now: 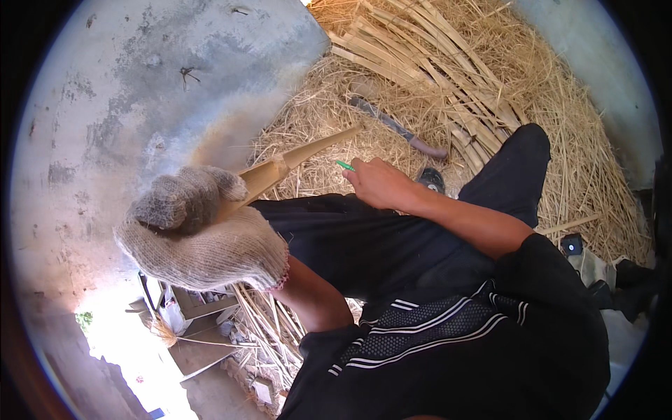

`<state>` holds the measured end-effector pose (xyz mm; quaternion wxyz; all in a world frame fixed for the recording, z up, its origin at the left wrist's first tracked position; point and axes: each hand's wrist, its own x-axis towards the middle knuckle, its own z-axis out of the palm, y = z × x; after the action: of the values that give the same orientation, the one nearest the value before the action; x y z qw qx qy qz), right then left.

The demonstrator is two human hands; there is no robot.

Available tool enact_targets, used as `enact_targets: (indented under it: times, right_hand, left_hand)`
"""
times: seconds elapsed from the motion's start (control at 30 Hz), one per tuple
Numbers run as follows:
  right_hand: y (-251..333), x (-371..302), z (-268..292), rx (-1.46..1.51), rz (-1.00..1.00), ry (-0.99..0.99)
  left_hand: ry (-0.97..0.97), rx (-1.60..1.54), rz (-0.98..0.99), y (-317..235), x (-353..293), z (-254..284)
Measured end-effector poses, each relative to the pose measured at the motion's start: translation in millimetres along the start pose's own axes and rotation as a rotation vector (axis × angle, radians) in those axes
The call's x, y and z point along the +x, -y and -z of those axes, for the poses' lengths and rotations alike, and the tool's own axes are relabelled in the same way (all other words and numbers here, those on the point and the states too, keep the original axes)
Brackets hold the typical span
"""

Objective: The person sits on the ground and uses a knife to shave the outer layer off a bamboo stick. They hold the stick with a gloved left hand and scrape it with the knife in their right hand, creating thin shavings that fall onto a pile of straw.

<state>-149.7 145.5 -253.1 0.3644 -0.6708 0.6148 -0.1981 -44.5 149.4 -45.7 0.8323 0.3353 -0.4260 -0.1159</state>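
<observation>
A grey knitted work glove covers my left hand [199, 241], raised at the left with its fingers closed round a split bamboo strip [260, 179]. The strip slants up to the right and narrows past a node to a thin far end. My bare right hand [380, 183] is closed, apart from the strip and below its far end. Out of its fingertips pokes the green tip of a slim object [344, 165]; the rest is hidden in the hand. Beyond my right hand, a long dark blade with a wooden handle [399, 127] lies on the shavings.
Split bamboo strips [441, 66] lie in a long pile at the upper right. Bamboo shavings [560, 133] cover the floor around my legs. A stained wall [140, 91] rises close on the left. Below my left hand are a wooden frame [203, 308] and more thin strips [269, 329].
</observation>
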Motion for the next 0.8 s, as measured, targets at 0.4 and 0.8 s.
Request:
enact_targets:
  times: [0.4,0.8]
  right_hand:
    - [59.3,-25.3,56.0,0.334,0.291,0.033]
    - [65.3,-26.3,6.3,0.195,0.271,-0.153]
  left_hand:
    - [0.059,-0.105,0.137,-4.5,5.5,13.8]
    - [0.059,-0.132,0.185,-7.3,4.3,19.3]
